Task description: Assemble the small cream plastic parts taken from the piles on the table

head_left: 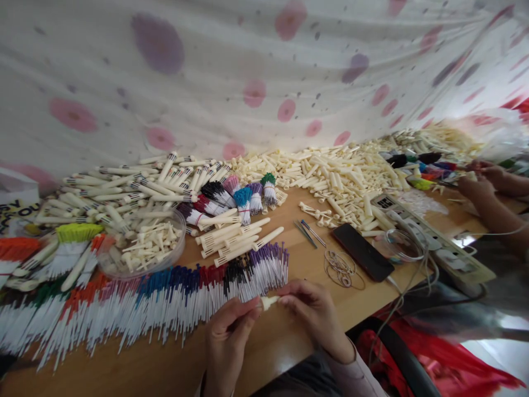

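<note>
Near the table's front edge, a small cream plastic piece (269,302) is pinched between my two hands. My left hand (232,333) closes on its left end, and my right hand (312,311) grips its narrow right end. Just beyond my fingers lies a long row of white refills with coloured tips (182,292). Several cream pen barrels (231,240) rest behind that row. A clear round tub (182,242) of small cream parts stands at the left. Bundles of refills, one with blue tips (243,204), lie by the barrels.
A black phone (363,252), rubber bands (342,269) and tweezers (305,234) lie to the right. Beyond them are a power strip (438,242) with cables and another person's hands (481,179). Heaped cream parts (330,176) border the patterned curtain (264,71).
</note>
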{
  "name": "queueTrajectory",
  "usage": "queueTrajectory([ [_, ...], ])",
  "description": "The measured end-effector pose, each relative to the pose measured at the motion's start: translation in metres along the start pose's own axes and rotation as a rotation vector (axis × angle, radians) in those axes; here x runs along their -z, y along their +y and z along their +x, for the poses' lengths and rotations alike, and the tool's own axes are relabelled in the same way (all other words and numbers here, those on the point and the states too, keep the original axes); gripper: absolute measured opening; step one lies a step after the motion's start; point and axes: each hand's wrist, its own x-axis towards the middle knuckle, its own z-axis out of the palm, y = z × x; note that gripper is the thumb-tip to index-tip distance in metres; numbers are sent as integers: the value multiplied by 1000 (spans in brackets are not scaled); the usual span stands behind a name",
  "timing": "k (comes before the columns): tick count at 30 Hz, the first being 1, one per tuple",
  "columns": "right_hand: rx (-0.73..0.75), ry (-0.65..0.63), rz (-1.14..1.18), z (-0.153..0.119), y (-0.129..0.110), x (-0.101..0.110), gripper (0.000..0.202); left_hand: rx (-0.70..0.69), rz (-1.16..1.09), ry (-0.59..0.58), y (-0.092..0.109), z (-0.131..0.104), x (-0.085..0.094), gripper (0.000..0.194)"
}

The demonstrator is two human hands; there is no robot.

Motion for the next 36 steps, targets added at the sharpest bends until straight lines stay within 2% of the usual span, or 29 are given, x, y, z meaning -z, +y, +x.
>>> queueTrajectory([
  [4, -14, 27, 37, -1, -1, -7, 41, 20, 9, 28, -1, -1, 1, 9],
  [8, 41, 9, -87, -2, -8, -9, 51, 36, 29, -17, -2, 2, 4, 15],
  [12, 73, -37, -177, -3, -11, -11, 58, 117, -11, -20, 3, 2, 2, 22],
  [17, 143, -46, -194, -5, -9, -13, 48, 219, -98, 71, 5, -2, -5, 28],
  [23, 170, 26, -132, -10, -3, -14, 25, 315, -212, 20, -8, 3, 1, 41],
  [26, 195, 72, -122, -12, 0, -14, 19, 346, -275, 46, -8, 7, 2, 41],
  [32, 200, 88, -127, -13, -3, -16, 21, 417, -392, 109, 6, 9, -3, 45],
  [36, 193, 86, -156, -11, -5, -16, 25, 402, -365, 78, 4, 8, 0, 44],
])
